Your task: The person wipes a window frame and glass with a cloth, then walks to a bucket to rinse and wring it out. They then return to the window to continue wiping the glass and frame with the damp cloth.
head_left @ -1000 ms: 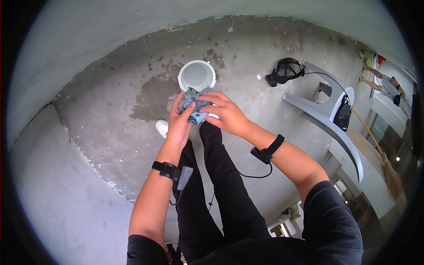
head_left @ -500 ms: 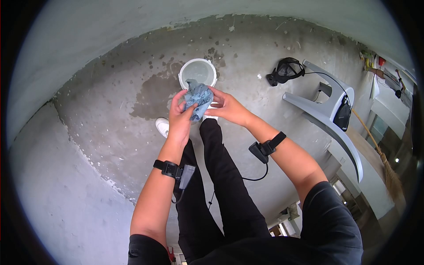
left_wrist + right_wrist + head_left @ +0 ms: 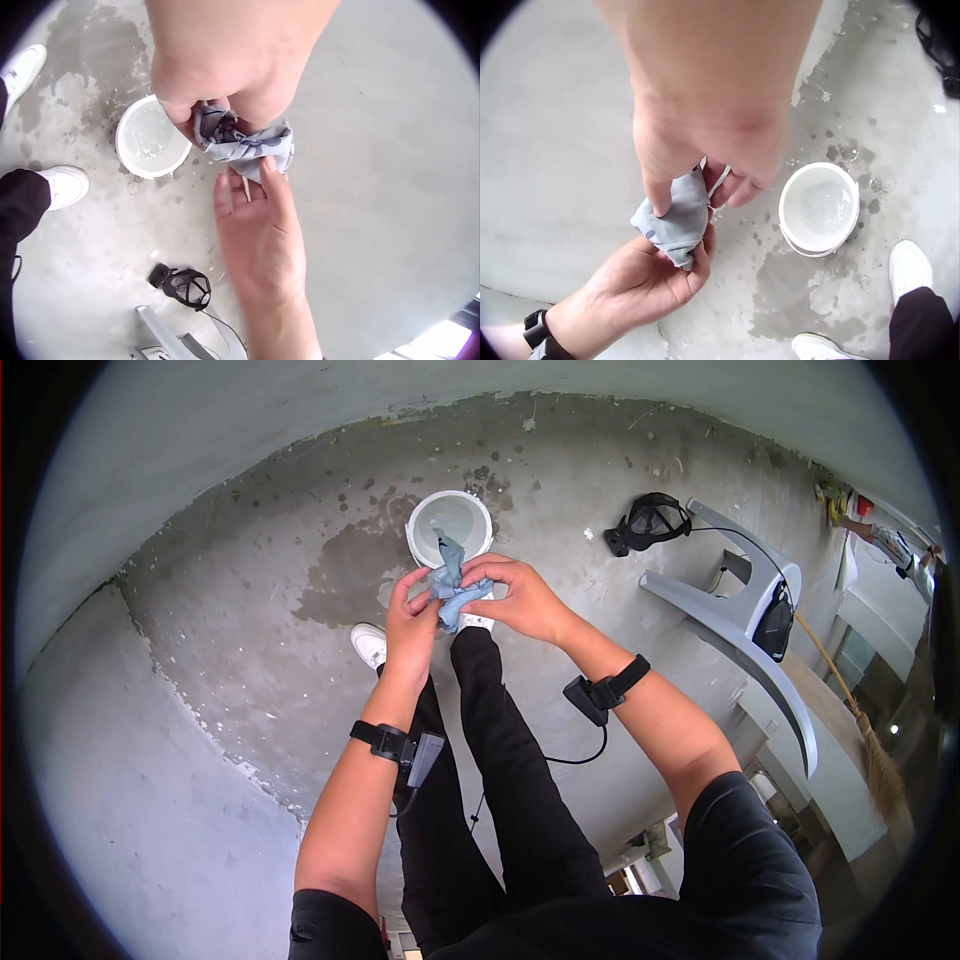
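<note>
A crumpled light-blue cloth (image 3: 450, 582) with dark flower prints is held between both hands, close to the near rim of a white bucket (image 3: 488, 532). My left hand (image 3: 408, 628) pinches its left side. On the other side, my right hand (image 3: 528, 605) grips it, thumb on the near face. One end of the cloth sticks out past the fingers toward the bucket. In the right wrist view, the cloth (image 3: 679, 214) is folded into a bunch, with the left hand (image 3: 649, 281) beneath. Clear water with pale flecks shows inside the bucket.
Wet patches (image 3: 350, 575) darken the concrete floor around the bucket. White shoes (image 3: 368, 645) stand just short of it. To the right are a black head strap (image 3: 655, 520), a grey curved plastic piece (image 3: 770, 575) and a broom (image 3: 875, 750). Another person (image 3: 895, 550) is at far right.
The cloth went from a wide bunch to a narrower, twisted shape, one end now pointing at the bucket. Both hands shifted their hold on it. The person at far right moved.
</note>
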Available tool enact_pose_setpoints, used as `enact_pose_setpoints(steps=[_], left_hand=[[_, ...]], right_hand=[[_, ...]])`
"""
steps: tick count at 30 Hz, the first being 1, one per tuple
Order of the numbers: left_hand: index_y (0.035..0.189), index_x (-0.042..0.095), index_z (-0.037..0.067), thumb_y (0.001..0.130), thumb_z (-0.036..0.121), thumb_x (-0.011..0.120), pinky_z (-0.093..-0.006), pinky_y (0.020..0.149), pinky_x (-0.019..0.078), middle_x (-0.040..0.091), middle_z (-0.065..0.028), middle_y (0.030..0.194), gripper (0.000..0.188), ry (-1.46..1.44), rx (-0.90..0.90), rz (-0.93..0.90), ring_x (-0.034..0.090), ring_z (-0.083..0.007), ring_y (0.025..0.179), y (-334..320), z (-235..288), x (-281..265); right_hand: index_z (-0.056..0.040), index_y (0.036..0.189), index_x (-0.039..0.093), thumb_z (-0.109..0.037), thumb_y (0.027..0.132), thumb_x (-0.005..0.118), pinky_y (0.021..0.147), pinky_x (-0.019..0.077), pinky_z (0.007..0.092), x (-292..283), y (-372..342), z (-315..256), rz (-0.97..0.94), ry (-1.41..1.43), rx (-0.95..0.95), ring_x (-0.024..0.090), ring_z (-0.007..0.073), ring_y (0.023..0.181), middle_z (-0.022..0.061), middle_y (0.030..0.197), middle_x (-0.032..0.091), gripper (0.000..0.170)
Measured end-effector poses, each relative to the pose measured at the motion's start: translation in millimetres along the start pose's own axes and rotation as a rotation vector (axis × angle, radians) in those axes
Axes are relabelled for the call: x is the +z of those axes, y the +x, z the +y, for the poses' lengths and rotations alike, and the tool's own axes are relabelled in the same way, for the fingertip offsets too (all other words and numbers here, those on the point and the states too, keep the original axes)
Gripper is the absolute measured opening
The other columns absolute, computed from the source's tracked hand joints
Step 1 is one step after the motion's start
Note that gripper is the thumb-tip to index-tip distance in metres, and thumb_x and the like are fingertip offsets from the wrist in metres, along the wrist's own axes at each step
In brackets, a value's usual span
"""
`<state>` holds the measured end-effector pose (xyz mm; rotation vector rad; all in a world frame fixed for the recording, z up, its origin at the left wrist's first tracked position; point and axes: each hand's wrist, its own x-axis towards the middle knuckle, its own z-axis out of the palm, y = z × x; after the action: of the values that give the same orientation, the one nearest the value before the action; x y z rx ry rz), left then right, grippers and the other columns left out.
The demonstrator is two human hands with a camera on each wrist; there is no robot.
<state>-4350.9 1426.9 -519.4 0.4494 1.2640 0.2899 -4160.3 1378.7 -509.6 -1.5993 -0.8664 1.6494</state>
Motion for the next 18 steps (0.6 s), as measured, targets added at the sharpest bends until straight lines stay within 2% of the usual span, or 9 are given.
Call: enact_pose_setpoints(steps=[2,3,5,8,12,14,18], left_hand=[[0.141,0.049,0.007,0.101,0.007,0.061,-0.0356,0.087,0.0546,0.068,-0.0128,0.122,0.042,-0.157,-0.044,-0.039,0.066,-0.0157,0.105,-2.4,4.8,-0.4],[0.141,0.049,0.007,0.101,0.007,0.061,-0.0356,0.087,0.0546,0.068,-0.0128,0.122,0.042,-0.157,-0.045,-0.039,0.066,-0.0157,0.105,-1.2,4.7,-3.0],[0.139,0.052,0.007,0.103,0.016,0.063,-0.0406,0.09,0.0551,0.062,-0.0099,0.123,0.039,-0.392,-0.102,-0.131,0.063,-0.0161,0.109,2.5,4.6,-8.2],[0.137,0.054,0.007,0.103,0.02,0.064,-0.0419,0.09,0.0549,0.059,-0.0072,0.12,0.038,-0.388,-0.107,-0.071,0.062,-0.0154,0.108,6.2,8.8,0.5],[0.141,0.052,0.005,0.103,0.021,0.065,-0.0395,0.088,0.0548,0.062,-0.0061,0.115,0.043,-0.287,-0.106,-0.021,0.063,-0.0143,0.104,13.5,10.0,4.9],[0.139,0.057,0.002,0.103,0.018,0.065,-0.0368,0.087,0.0546,0.065,-0.004,0.107,0.04,-0.172,-0.084,-0.022,0.064,-0.0129,0.098,14.7,8.7,5.7],[0.131,0.065,0.002,0.103,0.014,0.063,-0.0326,0.085,0.0542,0.066,-0.0029,0.1,0.031,-0.175,-0.087,-0.087,0.065,-0.012,0.093,15.5,8.2,3.6]], right_hand=[[-0.0057,0.101,0.075,-0.005,0.078,0.08,0.096,0.053,0.0358,-7.3,0.5,-6.5,-0.002,-0.288,-0.162,0.065,0.0248,0.11,0.005,0.114,0.072,0.024],[-0.0057,0.101,0.075,-0.005,0.078,0.08,0.096,0.053,0.0358,-10.6,1.0,-9.5,-0.002,-0.288,-0.16,0.065,0.0248,0.11,0.005,0.114,0.072,0.024],[-0.0065,0.097,0.076,-0.004,0.074,0.079,0.098,0.0524,0.0387,-14.7,1.6,-13.7,-0.077,-0.469,-0.273,0.063,0.028,0.111,0.0043,0.111,0.073,0.023],[-0.0078,0.096,0.075,-0.003,0.074,0.077,0.097,0.0517,0.0408,-14.0,1.0,-12.9,-0.08,-0.57,-0.374,0.063,0.0268,0.111,0.0026,0.11,0.073,0.023],[-0.0098,0.099,0.073,-0.001,0.073,0.076,0.095,0.0516,0.0424,-12.4,-4.1,-22.7,-0.114,-0.684,-0.451,0.063,0.0266,0.11,0.0018,0.109,0.073,0.027],[-0.0112,0.104,0.071,-0.001,0.074,0.076,0.094,0.0514,0.0434,-10.8,-5.4,-24.0,-0.123,-0.734,-0.451,0.063,0.0264,0.109,0.0024,0.108,0.072,0.032],[-0.0103,0.107,0.071,-0.001,0.075,0.076,0.096,0.0511,0.0435,-8.3,-5.6,-28.5,-0.046,-0.688,-0.437,0.063,0.0278,0.109,0.0035,0.107,0.071,0.033]])
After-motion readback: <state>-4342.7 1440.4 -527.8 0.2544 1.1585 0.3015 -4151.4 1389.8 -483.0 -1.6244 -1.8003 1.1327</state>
